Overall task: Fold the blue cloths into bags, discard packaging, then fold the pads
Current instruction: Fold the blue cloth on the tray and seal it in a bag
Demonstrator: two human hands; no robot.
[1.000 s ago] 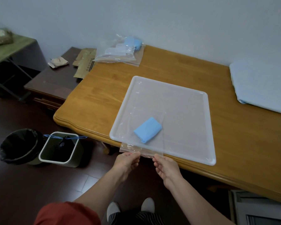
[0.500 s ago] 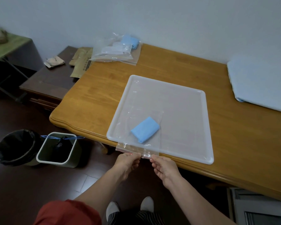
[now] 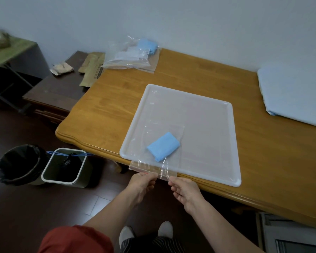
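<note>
A folded blue cloth (image 3: 163, 146) lies inside a clear zip bag (image 3: 150, 166) on the white tray (image 3: 217, 114). The bag's mouth hangs over the tray's near edge. My left hand (image 3: 142, 183) pinches the zip strip at its left part. My right hand (image 3: 185, 189) pinches the strip near its right end. More clear bags with a blue cloth (image 3: 147, 45) sit at the table's far left corner. A stack of pale blue pads (image 3: 295, 95) lies at the far right.
The wooden table (image 3: 108, 106) ends just past the tray's near rim. On the floor to the left stand a black-lined bin (image 3: 18, 165) and a square green bin (image 3: 66, 168). A dark side table (image 3: 51, 95) holds cardboard and wrapping.
Both hands stay pinched on the bag's zip strip, with the gap between them slightly wider. The camera view has shifted a little; the cloth and tray have not moved.
</note>
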